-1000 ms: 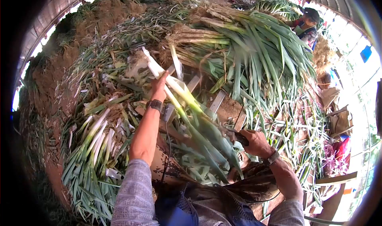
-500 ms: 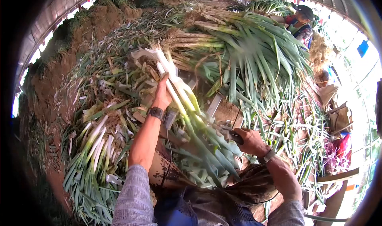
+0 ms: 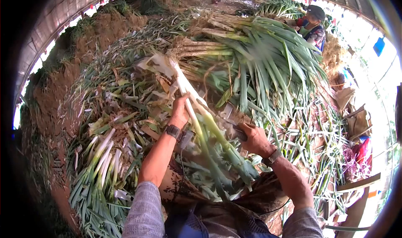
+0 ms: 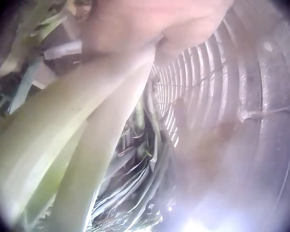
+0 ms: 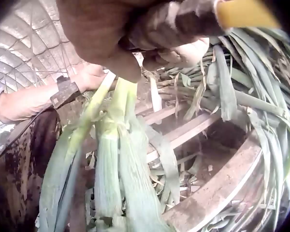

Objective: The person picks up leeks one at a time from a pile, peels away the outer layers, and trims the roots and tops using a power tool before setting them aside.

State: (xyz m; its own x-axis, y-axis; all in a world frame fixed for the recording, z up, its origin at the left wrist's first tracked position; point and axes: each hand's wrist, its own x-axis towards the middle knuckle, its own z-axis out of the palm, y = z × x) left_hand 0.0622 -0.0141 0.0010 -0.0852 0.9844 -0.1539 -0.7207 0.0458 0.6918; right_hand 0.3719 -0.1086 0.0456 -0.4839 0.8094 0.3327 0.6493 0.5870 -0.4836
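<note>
In the head view my left hand [image 3: 180, 112] grips a couple of leeks [image 3: 193, 120] around their white shafts. Their roots point up and away from me, and the green leaves hang toward my lap. My right hand [image 3: 255, 140] holds a knife [image 3: 240, 133] by its dark handle, just right of the leeks, with the thin blade blurred and pointing toward the stalks. The right wrist view shows the wrapped handle [image 5: 179, 21] with a yellow end in my curled fingers, close over the leeks' green part [image 5: 117, 113]. The left wrist view shows pale stalks [image 4: 101, 125] below my left hand.
A big heap of unpeeled leeks [image 3: 268, 54] lies ahead to the right. Cleaned leeks [image 3: 98, 175] lie in a pile at left. Trimmed leaves [image 3: 301, 146] litter the ground. A wooden frame [image 5: 217, 188] stands below my hands. Another person [image 3: 312, 26] is at the far right.
Both hands have drawn nearer each other: the left has come down and right with the leeks, the right has moved up and left with the knife. The leaves have swung.
</note>
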